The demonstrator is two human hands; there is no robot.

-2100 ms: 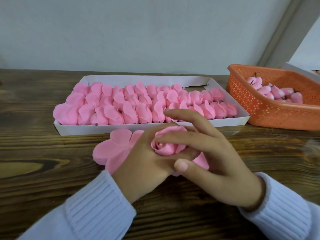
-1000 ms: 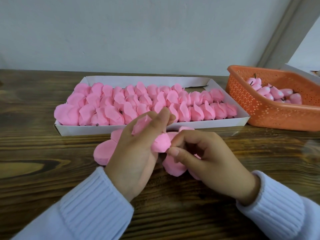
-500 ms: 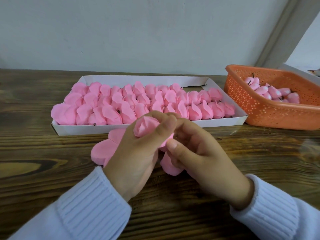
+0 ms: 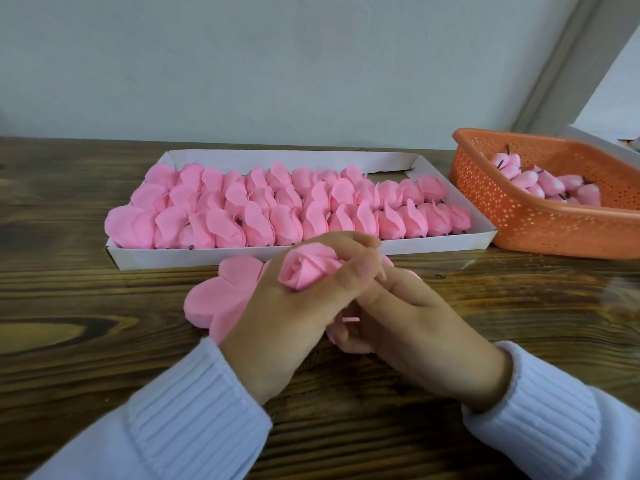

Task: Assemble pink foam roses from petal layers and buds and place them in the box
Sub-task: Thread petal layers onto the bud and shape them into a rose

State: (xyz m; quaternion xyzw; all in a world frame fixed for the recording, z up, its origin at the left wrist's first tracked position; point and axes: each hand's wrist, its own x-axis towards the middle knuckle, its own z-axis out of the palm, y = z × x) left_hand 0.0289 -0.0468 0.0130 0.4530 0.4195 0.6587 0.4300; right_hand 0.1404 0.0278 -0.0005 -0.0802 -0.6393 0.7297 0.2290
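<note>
Since the earlier frames the left hand (image 4: 287, 306) has rolled the pink foam rose (image 4: 306, 271) bud-up, fingers curled round it just before the near wall of the white cardboard box (image 4: 242, 253). The right hand (image 4: 415, 323) tucks beneath, and I cannot tell what its hidden fingertips pinch. I judge the foam light, soft and easily creased, so I'd grip low at the base; open room shows only at the box's far right corner.

One box (image 4: 242, 258) with three rows of roses (image 4: 277, 209), too packed to count. One basket (image 4: 540, 226), roughly ten buds (image 4: 550, 183) showing. One petal stack (image 4: 221, 296). One rose (image 4: 304, 271). Two grips: left grip (image 4: 287, 323), right grip (image 4: 415, 320).
</note>
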